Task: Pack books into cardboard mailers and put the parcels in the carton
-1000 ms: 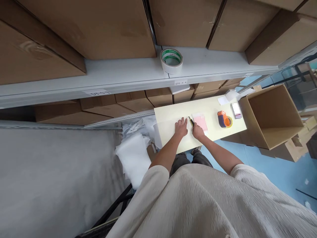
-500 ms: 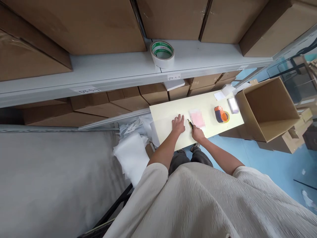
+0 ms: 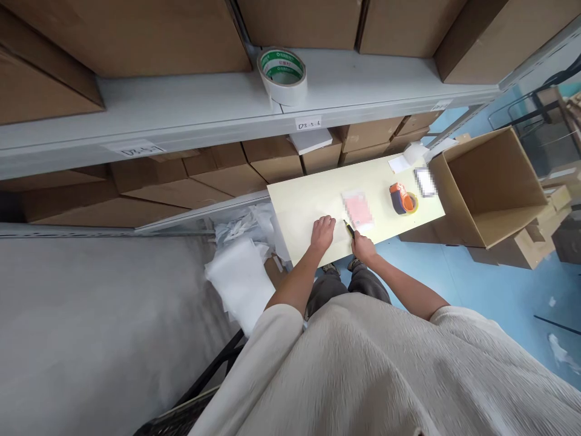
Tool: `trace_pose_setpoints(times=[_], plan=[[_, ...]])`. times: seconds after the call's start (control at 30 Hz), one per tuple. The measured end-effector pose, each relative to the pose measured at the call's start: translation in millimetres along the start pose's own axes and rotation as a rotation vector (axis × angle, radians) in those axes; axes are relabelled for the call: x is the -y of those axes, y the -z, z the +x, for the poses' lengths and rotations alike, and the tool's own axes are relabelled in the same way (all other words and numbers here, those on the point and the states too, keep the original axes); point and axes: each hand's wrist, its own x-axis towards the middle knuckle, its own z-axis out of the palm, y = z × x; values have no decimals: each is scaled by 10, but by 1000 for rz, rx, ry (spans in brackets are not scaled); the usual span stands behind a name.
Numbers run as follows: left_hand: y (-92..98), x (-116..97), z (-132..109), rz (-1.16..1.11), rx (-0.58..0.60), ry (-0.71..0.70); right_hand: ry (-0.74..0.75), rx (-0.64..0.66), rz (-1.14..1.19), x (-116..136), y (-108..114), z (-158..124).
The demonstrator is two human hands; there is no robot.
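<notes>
My right hand (image 3: 363, 247) is wrapped round a yellow and black utility knife (image 3: 349, 229), its tip pointing away from me over the pale tabletop (image 3: 297, 197). To its left, my left hand (image 3: 323, 234) rests low on the table with fingers drawn together and bent. A ring shows on one finger, and what lies under the fingertips is hidden. A faint translucent sheet (image 3: 295, 225) seems to lie beneath and left of this hand. Just beyond the knife tip is a pink packet (image 3: 358, 209) in clear wrapping, partly pixelated.
An orange and dark-blue tape dispenser (image 3: 401, 198) stands on the table's right part, near a pixelated phone-like object (image 3: 425, 182). An open carton (image 3: 499, 181) adjoins the right end. A white tape roll (image 3: 282, 77) sits on the shelf (image 3: 181, 100). White packing sheets (image 3: 240, 278) lie left.
My left hand's spread fingers have drawn together and bent. The right hand keeps its grip on the knife. The view has shifted slightly, with the shelf now higher in frame.
</notes>
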Motion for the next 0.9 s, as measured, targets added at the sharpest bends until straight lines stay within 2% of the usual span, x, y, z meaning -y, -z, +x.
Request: trace_pose_setpoints(times=[0.2, 0.6, 0.9], plan=[[-70, -33, -165, -51, -63, -52, -11, -7, -36, -40, -57, -128], [-169, -86, -171, -64, -53, 9, -18, 22, -87, -160, -127, -456], [-192, -61, -192, 133, 21, 20, -37, 52, -148, -236, -141, -639]])
